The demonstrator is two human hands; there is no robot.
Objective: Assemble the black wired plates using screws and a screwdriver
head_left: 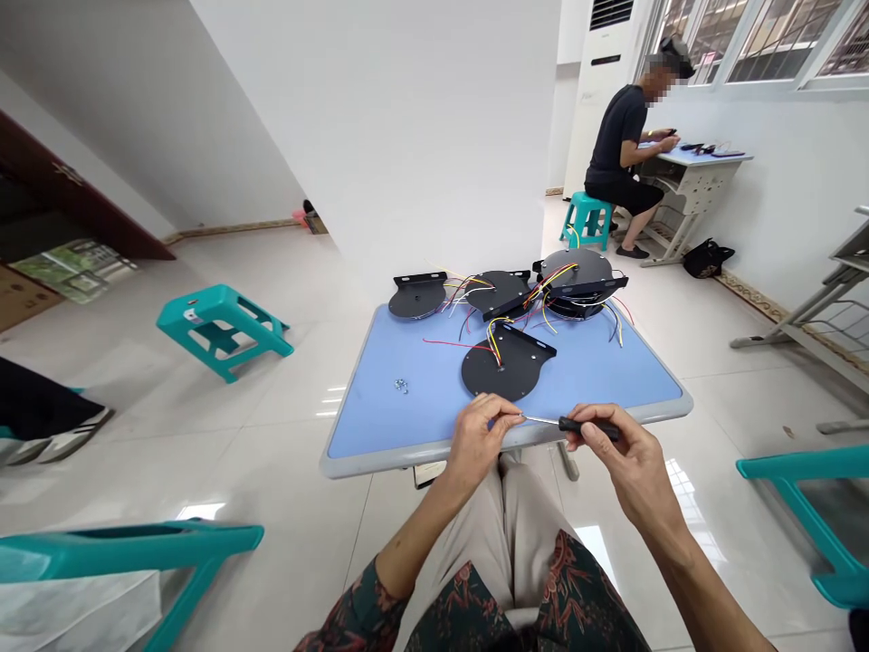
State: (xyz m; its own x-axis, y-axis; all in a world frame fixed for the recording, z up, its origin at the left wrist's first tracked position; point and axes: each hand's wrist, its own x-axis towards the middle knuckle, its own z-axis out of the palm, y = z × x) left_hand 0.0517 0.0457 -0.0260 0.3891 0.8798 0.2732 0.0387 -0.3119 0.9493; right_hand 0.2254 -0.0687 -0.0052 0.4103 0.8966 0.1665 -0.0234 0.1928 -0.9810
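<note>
Above blue table rim, right hand pinches black-handled screwdriver; left hand pressed together at shaft tip (anything held there too small to see); steady pinch suits fine work.

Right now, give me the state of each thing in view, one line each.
Screwdriver, black handle gripped, shaft level.
Right hand, closed around the screwdriver handle.
Left hand, fingers at the screwdriver tip.
Nearest black plate, flat on the blue table, wires trailing.
Stacked black plates, piled, wires loose.
Small metal fasteners, loose on the tabletop.
Teal stool, upright, unoccupied.
</note>
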